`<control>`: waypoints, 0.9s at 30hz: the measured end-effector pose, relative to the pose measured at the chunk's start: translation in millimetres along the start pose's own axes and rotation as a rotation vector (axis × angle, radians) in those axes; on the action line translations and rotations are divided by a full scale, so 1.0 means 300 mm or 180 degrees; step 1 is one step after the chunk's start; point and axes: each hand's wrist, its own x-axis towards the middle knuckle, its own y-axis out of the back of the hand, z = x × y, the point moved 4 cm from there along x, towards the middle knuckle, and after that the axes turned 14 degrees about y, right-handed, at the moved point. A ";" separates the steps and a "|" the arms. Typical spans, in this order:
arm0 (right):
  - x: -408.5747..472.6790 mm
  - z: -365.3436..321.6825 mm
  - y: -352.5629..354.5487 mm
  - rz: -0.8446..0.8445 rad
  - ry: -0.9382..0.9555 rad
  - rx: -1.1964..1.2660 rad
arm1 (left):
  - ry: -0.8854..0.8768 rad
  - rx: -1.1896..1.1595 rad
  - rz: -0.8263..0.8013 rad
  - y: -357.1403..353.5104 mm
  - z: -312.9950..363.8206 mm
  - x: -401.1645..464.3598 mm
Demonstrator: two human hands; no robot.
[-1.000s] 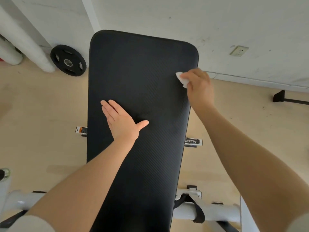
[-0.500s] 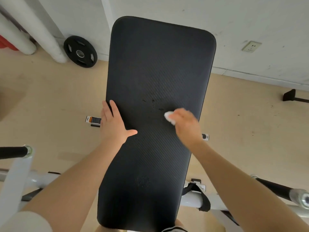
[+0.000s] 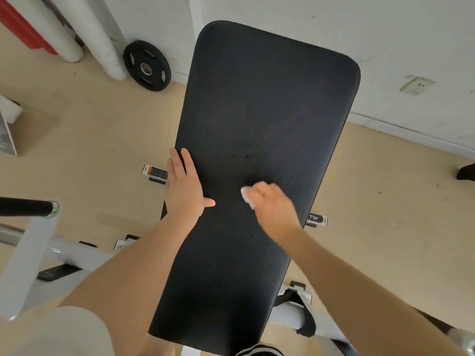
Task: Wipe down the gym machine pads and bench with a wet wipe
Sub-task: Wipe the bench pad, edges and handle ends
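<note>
Looks like mid-wipe on the bench pad [image 3: 267, 104] — the right hand [image 3: 272, 206] has its fingers curled around a scrunched wet wipe [image 3: 247, 197], pressing it onto the middle of the pad, while the left hand [image 3: 183, 186] lies flat with straight fingers along the left edge, holding nothing. Next I'd guess the near half needs passes toward the body. Most of the wipe is hidden under the fingers, and the pad's near end is cut off — can't tell wet from dry.
</note>
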 end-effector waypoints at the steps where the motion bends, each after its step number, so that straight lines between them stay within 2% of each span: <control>1: -0.021 -0.017 -0.030 -0.0171 0.0084 0.0142 | -0.0014 -0.0006 -0.0005 0.002 0.003 0.000; 2: -0.025 -0.016 -0.030 -0.0214 0.0068 0.0283 | -0.0025 -0.0025 -0.0012 0.002 0.005 0.001; 3: -0.013 0.001 -0.002 -0.0020 -0.0056 0.0375 | -0.0031 -0.0046 -0.0027 0.002 0.006 0.001; 7: 0.091 0.138 0.198 0.1411 -0.0991 0.0444 | -0.0162 -0.0060 -0.0009 -0.001 -0.009 0.001; 9: 0.130 0.214 0.246 0.1824 -0.1616 0.0708 | -0.0250 -0.0084 0.0003 0.001 -0.016 -0.001; 10: 0.149 0.221 0.246 0.1817 -0.1770 0.0563 | -0.0282 -0.0104 0.0009 0.000 -0.018 0.000; 12: 0.179 0.180 0.203 0.1646 -0.1626 0.0164 | -0.0338 -0.0161 0.0022 -0.004 -0.021 0.004; 15: 0.170 0.045 0.063 0.1469 -0.0944 -0.0090 | -0.0452 -0.0216 0.0055 -0.015 -0.031 0.013; 17: 0.131 -0.061 -0.047 0.1130 -0.0417 -0.0139 | -0.0551 -0.0246 0.0069 -0.018 -0.041 0.014; 20: 0.085 -0.150 -0.122 0.0794 -0.0146 0.0053 | -0.0696 -0.0298 0.0068 -0.015 -0.057 0.021; 22: 0.107 -0.136 -0.067 0.0981 -0.0368 0.0303 | -0.0761 -0.0310 0.0046 -0.015 -0.066 0.027; 24: 0.156 -0.062 0.041 0.1457 -0.0806 0.0452 | -0.0782 -0.0301 0.0045 -0.017 -0.066 0.029; 27: 0.244 0.075 0.169 0.1833 -0.1318 0.0247 | -0.0727 -0.0315 0.0023 -0.020 -0.059 0.028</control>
